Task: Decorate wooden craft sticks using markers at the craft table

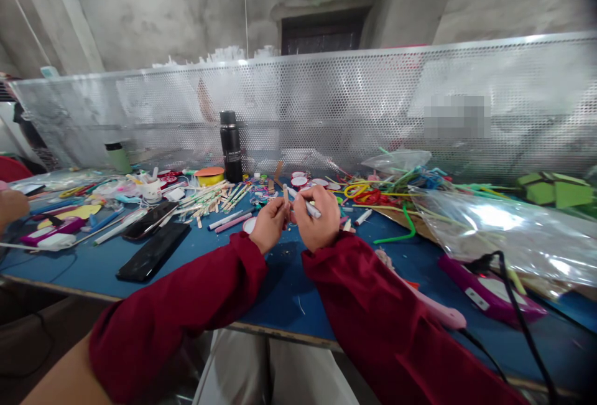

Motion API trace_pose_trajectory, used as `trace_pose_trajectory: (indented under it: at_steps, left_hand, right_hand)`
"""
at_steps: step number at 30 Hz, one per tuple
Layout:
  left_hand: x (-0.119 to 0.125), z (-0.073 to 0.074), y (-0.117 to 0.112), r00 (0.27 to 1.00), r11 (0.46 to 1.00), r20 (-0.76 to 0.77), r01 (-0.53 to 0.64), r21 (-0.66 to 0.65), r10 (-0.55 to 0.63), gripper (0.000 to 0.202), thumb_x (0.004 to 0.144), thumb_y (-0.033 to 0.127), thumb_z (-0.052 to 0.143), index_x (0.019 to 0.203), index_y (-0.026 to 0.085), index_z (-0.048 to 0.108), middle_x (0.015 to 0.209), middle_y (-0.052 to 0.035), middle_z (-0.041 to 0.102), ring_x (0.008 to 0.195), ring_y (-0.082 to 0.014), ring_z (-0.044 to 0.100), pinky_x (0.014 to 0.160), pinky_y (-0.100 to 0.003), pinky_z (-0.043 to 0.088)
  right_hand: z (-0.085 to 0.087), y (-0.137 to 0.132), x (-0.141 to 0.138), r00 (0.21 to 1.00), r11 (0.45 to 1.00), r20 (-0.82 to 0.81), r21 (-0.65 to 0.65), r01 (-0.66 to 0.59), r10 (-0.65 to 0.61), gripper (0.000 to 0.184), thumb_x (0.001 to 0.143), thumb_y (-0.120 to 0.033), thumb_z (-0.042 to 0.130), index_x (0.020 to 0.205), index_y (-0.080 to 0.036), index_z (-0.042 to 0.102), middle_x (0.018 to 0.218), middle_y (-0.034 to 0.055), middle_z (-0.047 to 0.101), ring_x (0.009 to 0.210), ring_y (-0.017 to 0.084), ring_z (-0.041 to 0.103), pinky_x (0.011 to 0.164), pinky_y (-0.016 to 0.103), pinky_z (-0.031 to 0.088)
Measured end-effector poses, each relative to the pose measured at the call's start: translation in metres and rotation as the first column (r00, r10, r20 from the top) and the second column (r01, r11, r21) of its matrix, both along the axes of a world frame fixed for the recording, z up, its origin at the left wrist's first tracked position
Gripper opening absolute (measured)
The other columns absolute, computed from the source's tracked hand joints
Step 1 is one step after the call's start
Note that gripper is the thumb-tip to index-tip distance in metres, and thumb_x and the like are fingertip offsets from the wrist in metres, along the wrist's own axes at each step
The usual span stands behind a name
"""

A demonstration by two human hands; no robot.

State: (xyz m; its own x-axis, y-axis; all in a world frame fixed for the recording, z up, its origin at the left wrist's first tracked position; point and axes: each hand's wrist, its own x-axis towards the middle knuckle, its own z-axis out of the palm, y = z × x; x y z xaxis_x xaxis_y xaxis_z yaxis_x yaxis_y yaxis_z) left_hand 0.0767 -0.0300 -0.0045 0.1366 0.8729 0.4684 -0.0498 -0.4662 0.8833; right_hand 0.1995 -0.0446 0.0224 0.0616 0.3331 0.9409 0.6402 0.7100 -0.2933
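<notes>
Marker [313, 209] is clamped pen-style in the right grip [319, 217], probably for control, while the left grip [270, 226] pinches a wooden-looking stick [286, 194] just beside it above the worktop [289, 293], I'd guess to steady it.

Diffuse light is filling the scene, with glare flaring on the clear plastic bag [504, 224] and faint shadows pooling beneath the red sleeves [181, 305]. Wide-lens distortion is stretching the edges, and dark vignetting is shading the upper-right corner.

Pale wooden stick [285, 194] upright in left hand [272, 223], slanted whitish marker [313, 209] in right hand [319, 217]
</notes>
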Motion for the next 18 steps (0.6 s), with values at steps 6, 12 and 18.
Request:
trace_pose_trajectory:
  at_steps: [6, 12, 18]
  left_hand:
    - [0.0010, 0.0010, -0.0017, 1.000, 1.000, 0.015, -0.007, -0.021, 0.008, 0.035, 0.088, 0.050, 0.055, 0.076, 0.018, 0.050, 0.060, 0.0045, 0.046, 0.048, -0.0071, 0.040, 0.046, -0.022, 0.032]
    - [0.0011, 0.0006, -0.0019, 0.999, 1.000, 0.036, -0.007, -0.019, 0.008, 0.036, 0.087, 0.051, 0.057, 0.075, 0.018, 0.049, 0.060, 0.0048, 0.044, 0.049, -0.0071, 0.039, 0.047, -0.021, 0.032]
    - [0.0004, 0.0027, -0.0024, 1.000, 1.000, 0.027, -0.013, -0.023, 0.014, 0.031, 0.089, 0.048, 0.055, 0.082, 0.017, 0.052, 0.059, 0.0047, 0.048, 0.048, -0.0072, 0.040, 0.046, -0.021, 0.031]
  right_hand:
    - [-0.0005, -0.0001, -0.0005, 0.999, 1.000, 0.033, -0.006, -0.019, 0.019, 0.010, 0.086, -0.023, 0.054, 0.076, -0.023, 0.052, 0.072, -0.0004, 0.061, 0.072, 0.018, 0.056, 0.076, 0.036, 0.042]
    - [-0.0012, -0.0001, -0.0012, 0.999, 1.000, 0.047, -0.016, -0.016, 0.017, 0.009, 0.086, -0.023, 0.054, 0.077, -0.023, 0.053, 0.073, -0.0002, 0.062, 0.073, 0.018, 0.056, 0.077, 0.037, 0.042]
    - [0.0000, 0.0007, -0.0001, 1.000, 1.000, 0.018, -0.009, 0.010, -0.010, 0.011, 0.086, -0.023, 0.054, 0.076, -0.023, 0.052, 0.072, -0.0003, 0.061, 0.073, 0.018, 0.057, 0.077, 0.036, 0.042]
